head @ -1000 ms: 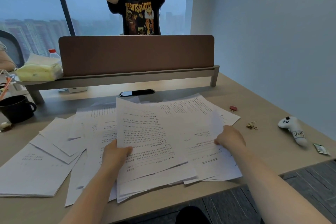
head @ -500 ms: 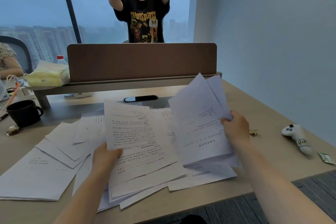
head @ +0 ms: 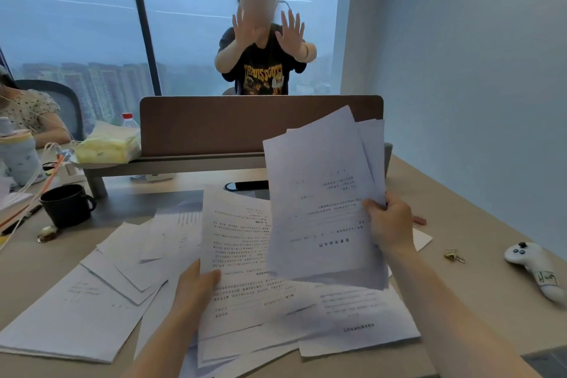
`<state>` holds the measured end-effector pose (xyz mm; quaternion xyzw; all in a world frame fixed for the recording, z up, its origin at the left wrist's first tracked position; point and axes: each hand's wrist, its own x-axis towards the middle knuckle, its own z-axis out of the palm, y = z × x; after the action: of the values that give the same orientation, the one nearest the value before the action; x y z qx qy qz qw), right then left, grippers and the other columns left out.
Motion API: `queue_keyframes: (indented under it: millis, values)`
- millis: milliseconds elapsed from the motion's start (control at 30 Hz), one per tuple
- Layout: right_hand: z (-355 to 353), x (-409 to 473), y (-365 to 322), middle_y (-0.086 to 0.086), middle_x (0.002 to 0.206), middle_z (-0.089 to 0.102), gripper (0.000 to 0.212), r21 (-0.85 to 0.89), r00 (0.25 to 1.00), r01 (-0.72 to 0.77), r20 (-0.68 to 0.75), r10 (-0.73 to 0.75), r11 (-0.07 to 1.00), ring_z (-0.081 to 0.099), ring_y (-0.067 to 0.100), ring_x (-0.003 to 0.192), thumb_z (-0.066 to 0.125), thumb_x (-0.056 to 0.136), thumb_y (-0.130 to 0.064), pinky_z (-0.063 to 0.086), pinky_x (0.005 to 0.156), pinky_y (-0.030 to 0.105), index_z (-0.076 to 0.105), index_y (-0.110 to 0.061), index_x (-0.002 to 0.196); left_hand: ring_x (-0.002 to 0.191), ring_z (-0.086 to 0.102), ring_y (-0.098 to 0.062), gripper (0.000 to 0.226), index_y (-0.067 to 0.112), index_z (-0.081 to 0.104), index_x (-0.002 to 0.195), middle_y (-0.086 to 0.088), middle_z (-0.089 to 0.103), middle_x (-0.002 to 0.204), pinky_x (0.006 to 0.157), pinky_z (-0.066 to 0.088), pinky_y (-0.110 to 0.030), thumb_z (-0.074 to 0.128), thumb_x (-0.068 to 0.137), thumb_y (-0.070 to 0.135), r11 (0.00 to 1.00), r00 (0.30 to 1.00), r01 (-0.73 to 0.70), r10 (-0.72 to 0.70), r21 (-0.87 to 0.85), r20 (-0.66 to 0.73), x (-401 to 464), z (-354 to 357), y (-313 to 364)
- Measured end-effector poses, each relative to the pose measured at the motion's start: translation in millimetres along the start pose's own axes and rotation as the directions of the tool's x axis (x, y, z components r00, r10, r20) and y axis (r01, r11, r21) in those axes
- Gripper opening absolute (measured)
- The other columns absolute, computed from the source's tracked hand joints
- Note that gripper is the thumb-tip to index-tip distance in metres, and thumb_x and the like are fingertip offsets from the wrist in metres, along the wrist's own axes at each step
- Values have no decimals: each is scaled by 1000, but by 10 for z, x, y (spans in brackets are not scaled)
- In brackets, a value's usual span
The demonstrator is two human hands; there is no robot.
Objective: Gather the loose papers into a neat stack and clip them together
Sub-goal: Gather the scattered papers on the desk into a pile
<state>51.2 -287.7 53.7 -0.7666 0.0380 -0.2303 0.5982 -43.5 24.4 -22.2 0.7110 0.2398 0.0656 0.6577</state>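
Note:
Printed white papers lie fanned across the desk. My right hand grips a small bunch of sheets by their right edge and holds them upright above the pile. My left hand pinches the left edge of a sheet that rests on the middle pile. A gold binder clip lies on the desk to the right of my right forearm. A red clip lies just behind my right hand.
A white game controller lies at the far right. A black mug stands at the left, a black phone behind the papers. A brown divider screen crosses the desk; a person stands behind it with raised hands. Another person sits far left.
My right hand has lifted its bunch of sheets off the desk and raised it higher and upright. My left hand has kept its hold on the middle sheet. The view has tilted up.

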Motion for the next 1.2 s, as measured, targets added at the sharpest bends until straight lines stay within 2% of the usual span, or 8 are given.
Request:
queue_keyframes:
  millis: [100, 400, 567, 767, 867, 1000, 1100, 1200]
  values:
    - [247, -156, 203, 7, 86, 68, 5, -52, 990, -79, 115, 85, 995, 64, 28, 81, 61, 89, -12, 54, 72, 45, 64, -9, 88, 89, 70, -33, 29, 14, 62, 121, -13, 72, 103, 76, 58, -45, 48, 96, 7, 999, 1000, 22, -22, -39, 19, 9, 9, -27]
    - [715, -484, 504, 5, 84, 66, 5, -130, 915, -238, 301, 267, 962, 62, 26, 78, 58, 88, -11, 51, 69, 36, 61, -13, 85, 85, 70, -29, 18, 21, 62, 112, -9, 73, 100, 64, 56, -35, 50, 100, 17, 994, 998, 12, -5, -108, 58, -6, 27, -11]
    - [900, -634, 527, 4, 72, 56, 16, -186, 884, -229, 370, 285, 955, 52, 21, 68, 60, 85, -15, 40, 64, 31, 50, -13, 72, 93, 72, -31, 26, 17, 63, 118, -9, 73, 108, 83, 58, -47, 64, 92, 12, 993, 990, 9, 8, -117, 142, 31, 9, -51]
    - [1029, -738, 454, 14, 84, 65, 17, -245, 861, -188, 425, 280, 951, 65, 30, 79, 56, 88, -25, 46, 66, 32, 55, -10, 80, 95, 69, -31, 40, 18, 61, 118, -11, 71, 109, 83, 57, -45, 65, 85, -4, 999, 988, -3, 9, -35, 157, 68, 12, -67]
    - [944, -669, 408, 3, 101, 68, 20, -326, 883, -112, 401, 245, 939, 62, 18, 88, 53, 95, -30, 48, 75, 31, 65, -16, 103, 95, 68, -34, 41, 16, 59, 121, -11, 70, 109, 87, 56, -51, 65, 85, -3, 999, 995, -5, 10, -46, 99, 90, -34, -72]
    - [674, -421, 436, 7, 137, 50, 52, -691, 915, -46, 260, 307, 722, 47, 27, 122, 56, 91, -43, 43, 94, 39, 48, -20, 137, 94, 68, -35, 38, 20, 59, 116, -11, 70, 109, 87, 55, -54, 65, 86, -1, 998, 999, -19, 21, -54, 45, 133, -137, -33]
    - [441, -269, 425, 12, 143, 37, 81, -870, 879, -87, 162, 448, 485, 36, 35, 132, 65, 77, -61, 38, 102, 47, 38, -19, 141, 91, 69, -37, 36, 21, 59, 114, -13, 71, 108, 85, 56, -55, 66, 85, 0, 998, 1000, -15, 15, -58, 11, 170, -205, -30]
    - [256, -161, 469, 12, 143, 37, 103, -917, 835, -114, 120, 537, 382, 38, 36, 131, 72, 61, -72, 40, 100, 49, 34, -22, 142, 89, 70, -37, 35, 20, 60, 114, -13, 72, 105, 83, 57, -54, 66, 85, 1, 998, 1000, -14, 14, -56, 2, 179, -233, -50]
